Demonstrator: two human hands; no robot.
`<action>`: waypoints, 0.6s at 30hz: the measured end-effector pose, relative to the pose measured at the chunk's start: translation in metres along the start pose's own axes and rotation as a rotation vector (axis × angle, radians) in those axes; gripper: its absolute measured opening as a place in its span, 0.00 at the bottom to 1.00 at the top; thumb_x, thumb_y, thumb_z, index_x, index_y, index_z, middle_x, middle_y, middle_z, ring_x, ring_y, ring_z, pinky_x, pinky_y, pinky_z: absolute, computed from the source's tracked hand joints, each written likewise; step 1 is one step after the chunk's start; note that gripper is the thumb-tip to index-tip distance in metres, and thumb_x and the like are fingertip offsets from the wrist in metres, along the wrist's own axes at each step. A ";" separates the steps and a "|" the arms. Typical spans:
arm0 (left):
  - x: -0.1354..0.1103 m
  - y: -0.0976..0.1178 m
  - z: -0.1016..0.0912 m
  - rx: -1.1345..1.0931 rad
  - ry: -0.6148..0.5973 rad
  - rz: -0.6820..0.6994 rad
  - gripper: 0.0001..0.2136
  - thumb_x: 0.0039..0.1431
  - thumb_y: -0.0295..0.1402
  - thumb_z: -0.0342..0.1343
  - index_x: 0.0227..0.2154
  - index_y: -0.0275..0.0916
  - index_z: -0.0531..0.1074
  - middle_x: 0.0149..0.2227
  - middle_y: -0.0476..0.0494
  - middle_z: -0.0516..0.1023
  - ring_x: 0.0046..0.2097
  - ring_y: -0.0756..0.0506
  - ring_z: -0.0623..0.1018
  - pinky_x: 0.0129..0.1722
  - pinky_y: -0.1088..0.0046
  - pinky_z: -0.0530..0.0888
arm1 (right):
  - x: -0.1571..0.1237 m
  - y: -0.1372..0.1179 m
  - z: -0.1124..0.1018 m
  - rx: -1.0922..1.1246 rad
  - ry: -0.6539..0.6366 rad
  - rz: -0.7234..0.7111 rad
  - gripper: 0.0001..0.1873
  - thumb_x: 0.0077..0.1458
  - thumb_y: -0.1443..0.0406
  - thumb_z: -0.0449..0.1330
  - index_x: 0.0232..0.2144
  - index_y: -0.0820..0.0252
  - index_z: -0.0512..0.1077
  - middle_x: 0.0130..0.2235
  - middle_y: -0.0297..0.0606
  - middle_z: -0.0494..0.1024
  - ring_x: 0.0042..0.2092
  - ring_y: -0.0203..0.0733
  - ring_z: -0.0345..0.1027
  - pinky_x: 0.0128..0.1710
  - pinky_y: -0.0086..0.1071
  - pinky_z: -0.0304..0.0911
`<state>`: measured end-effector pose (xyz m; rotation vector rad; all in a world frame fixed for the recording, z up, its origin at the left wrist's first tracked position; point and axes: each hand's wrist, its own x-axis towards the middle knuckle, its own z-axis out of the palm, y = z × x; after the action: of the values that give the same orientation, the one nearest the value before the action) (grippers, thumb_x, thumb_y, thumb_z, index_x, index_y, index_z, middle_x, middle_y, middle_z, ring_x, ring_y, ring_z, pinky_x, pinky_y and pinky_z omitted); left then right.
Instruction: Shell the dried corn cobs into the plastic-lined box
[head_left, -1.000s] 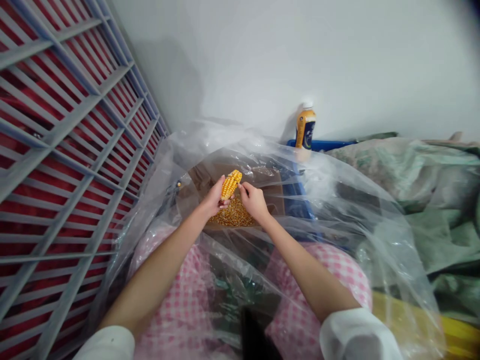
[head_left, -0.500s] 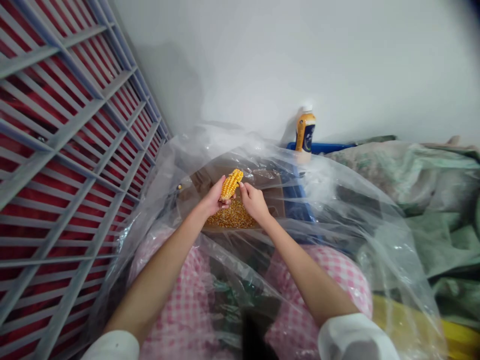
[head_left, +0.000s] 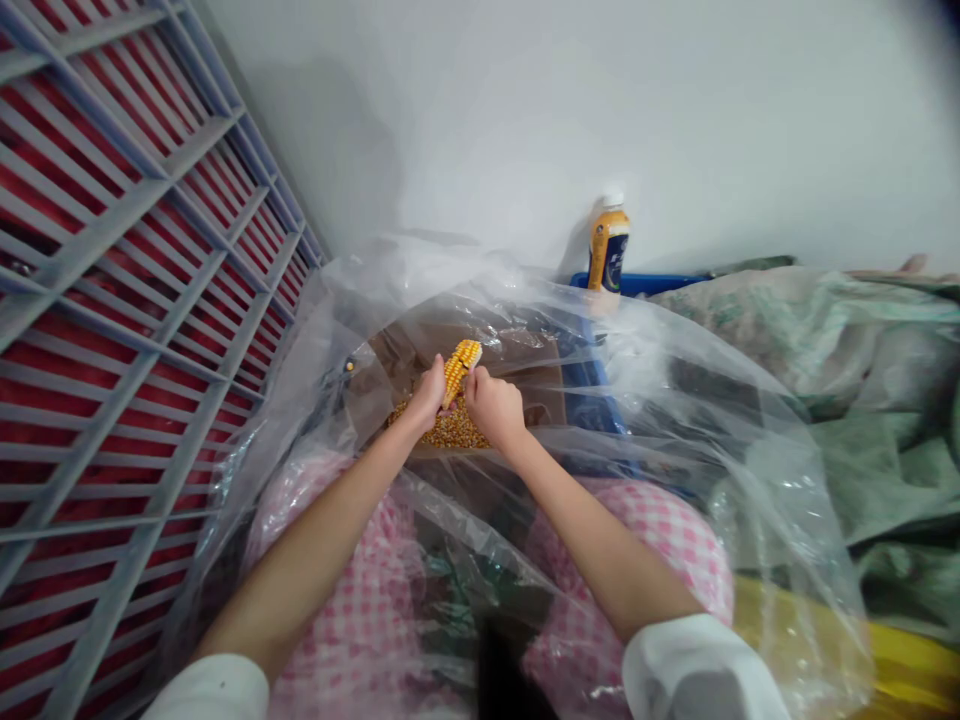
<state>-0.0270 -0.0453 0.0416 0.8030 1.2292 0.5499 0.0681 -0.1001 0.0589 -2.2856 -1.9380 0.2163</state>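
My left hand (head_left: pixel 427 395) grips a yellow-orange corn cob (head_left: pixel 459 370), which tilts up and to the right with part of its kernels gone. My right hand (head_left: pixel 492 406) presses against the cob's lower side, its fingers curled and partly hiding the cob. Directly below both hands lies a heap of loose corn kernels (head_left: pixel 448 428), inside a brown cardboard box (head_left: pixel 525 352). A clear plastic sheet (head_left: pixel 660 440) drapes around the box and over my lap.
A grey-and-red metal grille (head_left: pixel 127 270) rises on the left, and a white wall (head_left: pixel 570 120) stands ahead. A bottle with an orange label (head_left: pixel 607 245) stands by a blue crate (head_left: pixel 637 284). Green sacks (head_left: pixel 840 400) are heaped on the right.
My right hand has moved left and closed against the cob. The hands are now closer together, and the cob tilts a little more. The view has shifted slightly.
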 end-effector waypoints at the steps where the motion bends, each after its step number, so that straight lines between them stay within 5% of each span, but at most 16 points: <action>1: -0.002 0.001 0.000 -0.009 0.016 -0.035 0.20 0.62 0.43 0.31 0.33 0.37 0.65 0.14 0.53 0.62 0.10 0.54 0.60 0.10 0.81 0.48 | 0.001 0.004 0.004 -0.004 -0.016 -0.031 0.20 0.62 0.61 0.35 0.36 0.62 0.65 0.30 0.46 0.77 0.30 0.44 0.72 0.28 0.29 0.55; 10: -0.015 0.008 -0.006 0.061 -0.106 -0.205 0.17 0.60 0.39 0.32 0.25 0.37 0.61 0.15 0.50 0.62 0.11 0.55 0.59 0.09 0.84 0.47 | 0.011 0.043 0.031 -0.025 -0.026 -0.327 0.24 0.62 0.61 0.33 0.40 0.64 0.66 0.34 0.46 0.78 0.30 0.41 0.71 0.26 0.30 0.46; 18: -0.012 0.011 -0.008 0.143 -0.193 -0.274 0.13 0.57 0.36 0.36 0.25 0.37 0.62 0.16 0.49 0.63 0.11 0.55 0.59 0.09 0.84 0.46 | 0.015 0.059 0.026 -0.034 -0.060 -0.425 0.24 0.62 0.60 0.35 0.42 0.64 0.67 0.34 0.45 0.78 0.31 0.41 0.70 0.27 0.30 0.45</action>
<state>-0.0373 -0.0461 0.0568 0.7728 1.1836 0.1590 0.1221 -0.0942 0.0214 -1.8423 -2.4115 0.2057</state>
